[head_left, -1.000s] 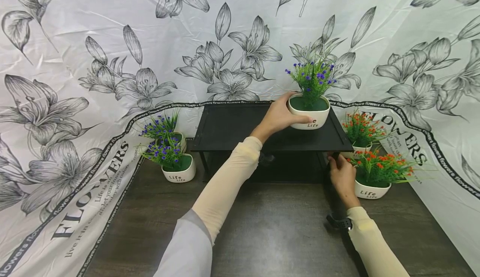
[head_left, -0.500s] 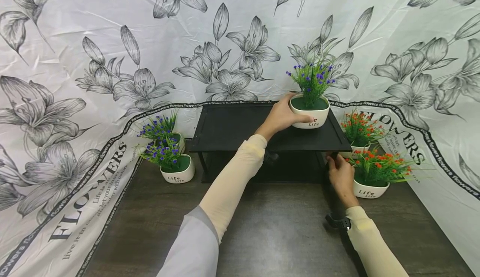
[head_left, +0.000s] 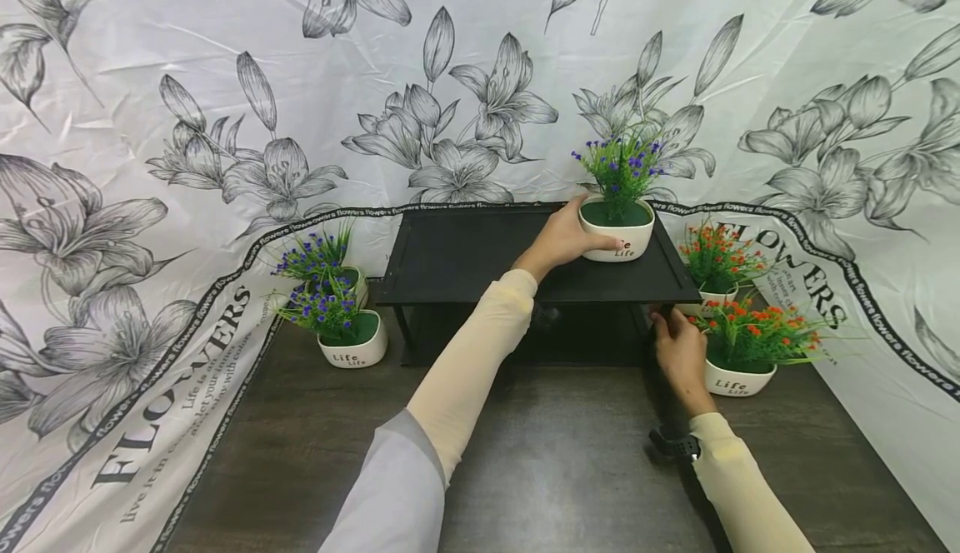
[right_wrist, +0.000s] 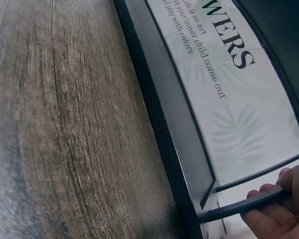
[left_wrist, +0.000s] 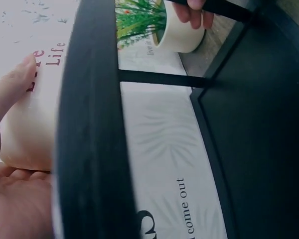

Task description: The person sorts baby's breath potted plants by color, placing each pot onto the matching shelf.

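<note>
My left hand (head_left: 564, 238) grips a white oval flowerpot (head_left: 628, 245) with purple artificial flowers, thumb across the front lettering. The pot sits upright at the right end of the black two-tier shelf's top (head_left: 480, 257). In the left wrist view, the pot's wall (left_wrist: 30, 129) lies between thumb and fingers, partly behind the shelf's edge. Lower down, my right hand (head_left: 681, 353) holds the shelf's front right leg. The right wrist view shows fingers and thumb closed around that thin black leg (right_wrist: 234, 210).
Two pots with purple flowers stand left of the shelf, the nearer pot (head_left: 352, 351) in front. On the right are two orange-flowered pots, the nearer pot (head_left: 738, 381) beside my right hand. A flower-printed cloth (head_left: 300, 103) hangs behind the dark wooden table (head_left: 555, 453).
My left hand has lowered the purple-flowered pot slightly, onto the shelf top. The right hand stays on the leg. The whole head view has shifted a little to the left.
</note>
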`<state>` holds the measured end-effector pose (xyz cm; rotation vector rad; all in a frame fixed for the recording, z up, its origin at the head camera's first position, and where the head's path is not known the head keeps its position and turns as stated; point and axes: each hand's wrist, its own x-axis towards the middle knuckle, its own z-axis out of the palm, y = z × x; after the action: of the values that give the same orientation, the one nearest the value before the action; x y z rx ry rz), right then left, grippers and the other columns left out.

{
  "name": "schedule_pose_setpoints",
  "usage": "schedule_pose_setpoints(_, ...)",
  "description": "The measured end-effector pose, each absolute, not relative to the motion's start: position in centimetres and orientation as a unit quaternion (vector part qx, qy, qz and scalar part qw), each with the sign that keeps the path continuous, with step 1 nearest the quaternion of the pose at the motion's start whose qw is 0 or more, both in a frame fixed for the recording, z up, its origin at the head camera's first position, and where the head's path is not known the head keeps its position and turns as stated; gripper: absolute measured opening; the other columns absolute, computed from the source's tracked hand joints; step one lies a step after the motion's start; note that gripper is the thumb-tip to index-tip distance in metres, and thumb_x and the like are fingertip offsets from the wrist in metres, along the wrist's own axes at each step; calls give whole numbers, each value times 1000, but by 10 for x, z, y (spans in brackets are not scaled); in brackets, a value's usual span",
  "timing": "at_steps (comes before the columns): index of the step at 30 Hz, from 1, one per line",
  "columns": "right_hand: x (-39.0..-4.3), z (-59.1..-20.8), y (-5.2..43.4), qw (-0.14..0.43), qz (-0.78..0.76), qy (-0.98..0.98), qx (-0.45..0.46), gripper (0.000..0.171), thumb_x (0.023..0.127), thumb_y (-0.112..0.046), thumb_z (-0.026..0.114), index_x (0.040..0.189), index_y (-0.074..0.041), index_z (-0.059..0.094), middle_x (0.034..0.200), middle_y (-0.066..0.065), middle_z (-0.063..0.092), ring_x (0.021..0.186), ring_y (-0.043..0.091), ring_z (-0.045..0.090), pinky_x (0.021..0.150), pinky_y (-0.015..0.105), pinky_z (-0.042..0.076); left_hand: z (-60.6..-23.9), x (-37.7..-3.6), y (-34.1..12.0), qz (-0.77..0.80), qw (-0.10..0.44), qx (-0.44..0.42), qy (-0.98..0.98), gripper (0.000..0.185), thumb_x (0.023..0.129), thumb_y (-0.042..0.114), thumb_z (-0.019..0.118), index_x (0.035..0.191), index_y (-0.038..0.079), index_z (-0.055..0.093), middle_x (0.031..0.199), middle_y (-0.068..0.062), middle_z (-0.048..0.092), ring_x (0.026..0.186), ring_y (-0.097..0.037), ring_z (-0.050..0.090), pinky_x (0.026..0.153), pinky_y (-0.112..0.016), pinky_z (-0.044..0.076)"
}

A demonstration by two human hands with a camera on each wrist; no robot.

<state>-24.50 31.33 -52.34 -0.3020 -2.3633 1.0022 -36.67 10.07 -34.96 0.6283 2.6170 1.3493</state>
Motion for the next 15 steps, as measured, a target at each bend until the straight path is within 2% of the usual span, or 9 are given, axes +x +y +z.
schedule_pose_setpoints(8,-246,-525,314,282,378,-875,-110,21,109,-19,63,113,-1,74,102,24,79,94,46,73,81,57,51,-348,-366,98,457,94,223,856,119,87,48,89,173,19,11,178,-5,26,158,-30,39,124,-50,43)
schedule_pose_setpoints(15,-245,-525,313,282,378,-875,-107,22,110,-19,62,114,-1,74,103,24,79,92,44,74,77,52,51,-351,-365,97,458,91,226,855,121,87,48,88,173,19,8,179,-3,22,161,-28,35,126,-50,41)
